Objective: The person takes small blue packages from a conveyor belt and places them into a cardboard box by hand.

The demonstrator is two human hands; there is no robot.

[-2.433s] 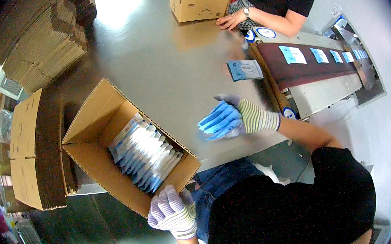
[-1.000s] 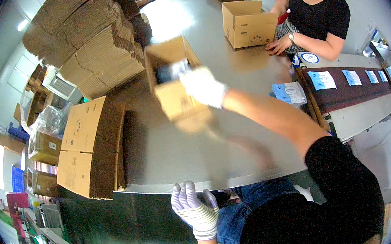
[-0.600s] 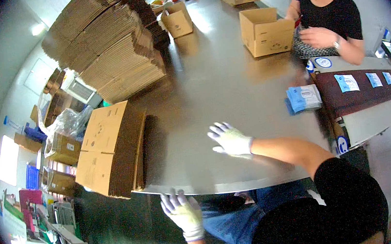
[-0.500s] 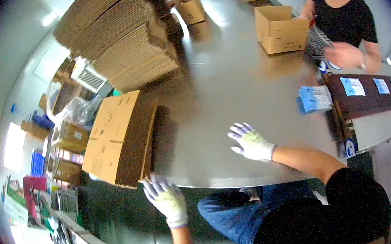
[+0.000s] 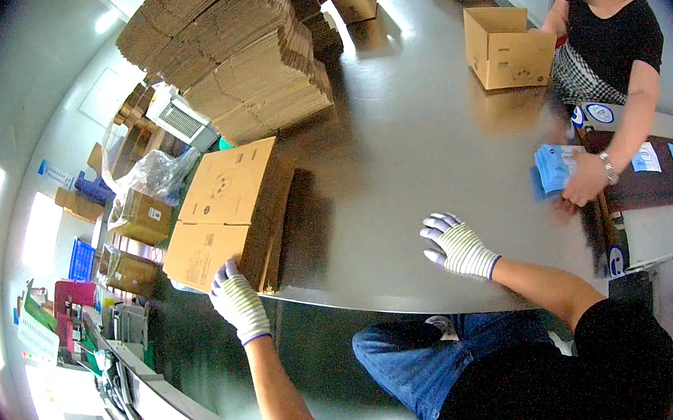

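Observation:
My left hand point(image 5: 239, 306), in a striped white glove with grey fingertips, is at the near edge of a small stack of flat cardboard boxes point(image 5: 222, 199). Its fingers reach onto the top box near the corner and are not closed round it, as far as I can see. My right hand point(image 5: 463, 249), gloved the same way, is held palm down over the grey metal table point(image 5: 385, 195) with fingers spread and nothing in them.
A tall pile of folded cartons point(image 5: 251, 61) stands behind the small stack. An open carton point(image 5: 511, 54) sits at the far right. Beside it a co-worker's hand point(image 5: 585, 179) holds blue-and-white packets point(image 5: 554, 166) at the end of a brown conveyor point(image 5: 645, 189).
My left hand has moved up and left onto the box stack. My right hand stays spread over the table. The co-worker's hand has come down to the packets at the conveyor's end.

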